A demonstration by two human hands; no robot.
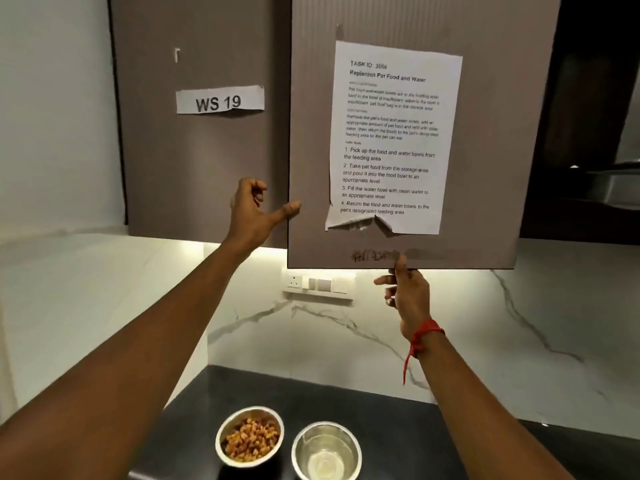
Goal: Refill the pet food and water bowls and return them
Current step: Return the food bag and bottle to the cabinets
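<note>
Two steel bowls stand side by side on the dark countertop [398, 420] at the bottom of the view. The food bowl [250, 436] on the left holds brown and orange kibble. The water bowl [326, 452] on the right holds a little clear water. My left hand [255, 209] is raised with its thumb against the left edge of a taupe cabinet door [491, 140]. My right hand [405, 289] pinches the bottom edge of the same door. The door stands slightly ajar toward me. What lies behind it is hidden.
A printed task sheet [394, 140] is taped to the door. A label reading "WS 19" [219, 99] sits on the neighbouring cabinet. A white switch panel [318, 285] is on the marble backsplash under the cabinets. A dark recess lies at the right.
</note>
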